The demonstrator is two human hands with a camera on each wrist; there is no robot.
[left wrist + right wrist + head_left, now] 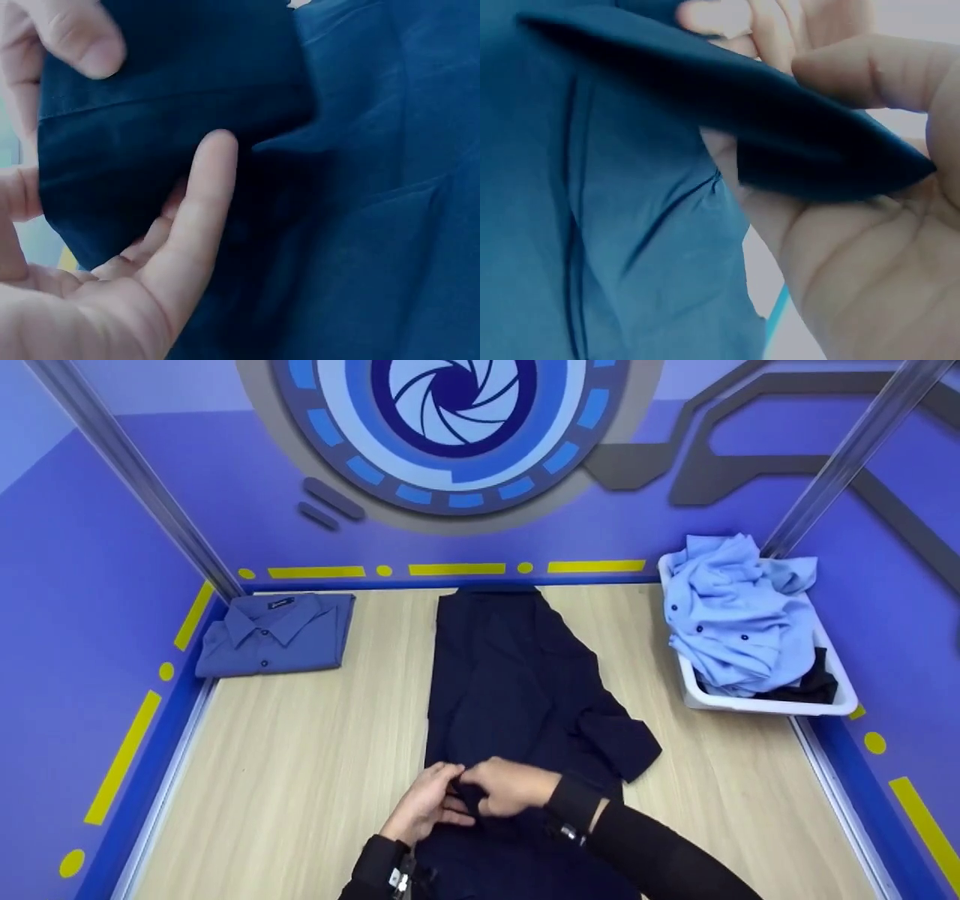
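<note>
A dark navy shirt (502, 682) lies lengthwise on a wood-grain table (322, 780), its collar at the middle of the far edge. Toward the near edge, a person's left hand (430, 802) grips a doubled band (180, 82) of the shirt, one finger in front and others behind; the right hand (514, 786) pinches it, thumb above, palm beneath. A folded blue shirt (307, 649) occupies the far left corner; a white basket (772, 706) holds light-blue clothing (735, 622) at the far right.

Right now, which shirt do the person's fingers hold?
The navy shirt in the middle, gripped by left hand and right hand; the folded slate blue shirt and crumpled pale blue shirt in the white basket lie untouched.
</note>
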